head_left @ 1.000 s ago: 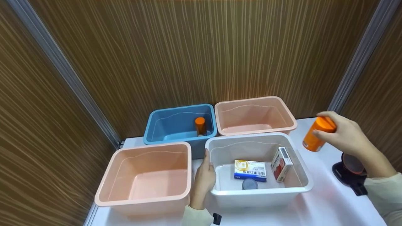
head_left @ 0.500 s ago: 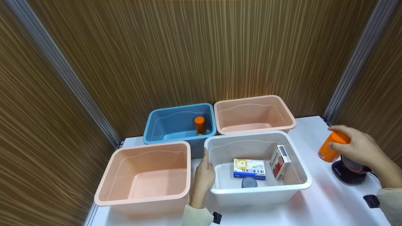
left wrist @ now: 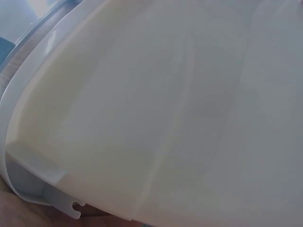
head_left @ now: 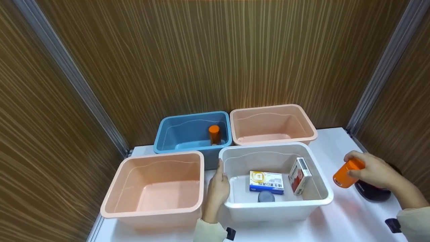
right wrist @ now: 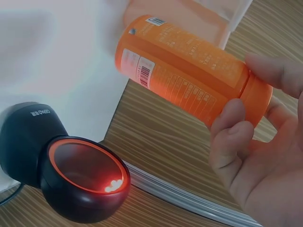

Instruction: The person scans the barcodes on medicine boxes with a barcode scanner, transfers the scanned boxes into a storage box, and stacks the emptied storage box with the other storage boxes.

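My right hand [head_left: 375,170] grips an orange bottle [head_left: 343,175] by its cap end, thumb and fingers round it. In the right wrist view the bottle [right wrist: 177,68] lies slanted, its barcode label showing. Just beside it is a black scanner [right wrist: 85,165] with a red-lit round window; the hand partly covers the scanner in the head view. My left hand [head_left: 218,191] rests against the left side of a white bin [head_left: 268,205], one finger straight along the rim. Inside that bin are a vitamin D box [head_left: 266,181], a red and white box [head_left: 299,176] and a grey-capped item [head_left: 266,196].
A pink bin [head_left: 153,215] stands left of the white one. Behind are a blue bin [head_left: 181,134] with another orange bottle [head_left: 214,133] inside and a second pink bin [head_left: 273,123]. Wood-patterned walls [head_left: 215,57] enclose the white table [head_left: 349,215].
My right hand has carried the orange bottle right and then toward me, down beside the scanner. The left hand has stayed at the white bin's side.
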The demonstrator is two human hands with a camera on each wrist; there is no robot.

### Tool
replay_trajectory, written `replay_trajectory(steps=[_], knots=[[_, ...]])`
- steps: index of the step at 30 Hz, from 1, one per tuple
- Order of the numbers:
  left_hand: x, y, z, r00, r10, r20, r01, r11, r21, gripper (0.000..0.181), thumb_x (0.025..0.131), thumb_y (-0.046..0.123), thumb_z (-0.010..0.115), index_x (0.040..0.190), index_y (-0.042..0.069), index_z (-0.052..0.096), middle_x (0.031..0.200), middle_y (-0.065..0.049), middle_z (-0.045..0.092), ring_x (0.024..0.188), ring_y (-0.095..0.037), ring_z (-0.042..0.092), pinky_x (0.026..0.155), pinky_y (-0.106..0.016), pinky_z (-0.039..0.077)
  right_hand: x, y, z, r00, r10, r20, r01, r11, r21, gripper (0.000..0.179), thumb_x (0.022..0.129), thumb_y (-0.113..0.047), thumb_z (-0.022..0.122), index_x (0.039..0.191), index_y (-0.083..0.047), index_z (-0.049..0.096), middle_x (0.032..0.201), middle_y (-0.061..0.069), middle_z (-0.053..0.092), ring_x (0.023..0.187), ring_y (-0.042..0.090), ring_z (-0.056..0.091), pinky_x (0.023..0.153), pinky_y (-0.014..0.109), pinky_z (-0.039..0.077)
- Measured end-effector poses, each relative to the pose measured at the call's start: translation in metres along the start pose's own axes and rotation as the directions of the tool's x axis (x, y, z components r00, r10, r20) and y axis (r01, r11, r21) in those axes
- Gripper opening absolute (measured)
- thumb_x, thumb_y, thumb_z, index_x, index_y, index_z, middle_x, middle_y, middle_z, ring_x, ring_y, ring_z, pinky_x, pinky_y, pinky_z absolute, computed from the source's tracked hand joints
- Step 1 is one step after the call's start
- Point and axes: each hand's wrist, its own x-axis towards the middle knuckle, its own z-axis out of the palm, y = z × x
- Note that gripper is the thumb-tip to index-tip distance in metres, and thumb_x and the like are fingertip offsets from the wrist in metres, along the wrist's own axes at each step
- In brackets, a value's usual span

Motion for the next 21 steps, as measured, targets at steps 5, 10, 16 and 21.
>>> replay_trajectory(steps=[5, 10, 16, 21], knots=[[-0.001, -0.001, 0.000, 1.000, -0.010, 0.014, 0.010, 1.000, 0.003, 0.058, 0.108, 0.010, 0.038, 0.162, 0.010, 0.018, 0.164, -0.008, 0.028, 0.146, -0.033, 0.031, 0.114, -0.053, 0.030, 0.002, 0.002, 0.006, 0.999, 0.034, 0.020, -0.034, 0.999, -0.023, 0.037, 0.095, -0.039, 0.070, 0.113, -0.008, 0.061, 0.102, 0.015, 0.061, 0.089, 0.033, 0.056, 0.065, 0.039, 0.046], [-0.002, 0.000, -0.001, 1.000, -0.022, 0.020, 0.022, 1.000, 0.012, 0.058, 0.108, 0.010, 0.039, 0.162, 0.010, 0.019, 0.163, -0.009, 0.029, 0.145, -0.033, 0.032, 0.114, -0.053, 0.031, 0.003, 0.003, 0.012, 0.999, 0.029, 0.034, -0.027, 0.999, -0.036, 0.029, 0.096, -0.028, 0.069, 0.114, -0.006, 0.061, 0.100, 0.013, 0.063, 0.086, 0.030, 0.057, 0.065, 0.038, 0.046], [-0.001, 0.001, -0.002, 1.000, -0.021, 0.016, 0.021, 1.000, 0.012, 0.058, 0.107, 0.010, 0.040, 0.162, 0.010, 0.020, 0.162, -0.011, 0.031, 0.144, -0.033, 0.034, 0.114, -0.053, 0.031, 0.004, 0.001, 0.017, 0.997, 0.045, 0.055, -0.043, 0.999, -0.032, 0.032, 0.095, -0.024, 0.067, 0.118, -0.002, 0.060, 0.098, 0.013, 0.065, 0.081, 0.027, 0.057, 0.063, 0.037, 0.048], [-0.001, 0.000, -0.002, 0.999, -0.029, 0.017, 0.029, 1.000, 0.004, 0.058, 0.107, 0.010, 0.040, 0.162, 0.012, 0.020, 0.162, -0.009, 0.031, 0.145, -0.032, 0.033, 0.114, -0.053, 0.030, 0.007, -0.001, 0.017, 0.995, 0.060, 0.084, -0.058, 0.998, -0.029, 0.040, 0.094, -0.022, 0.066, 0.124, 0.003, 0.056, 0.101, 0.016, 0.065, 0.083, 0.028, 0.058, 0.067, 0.040, 0.050]])
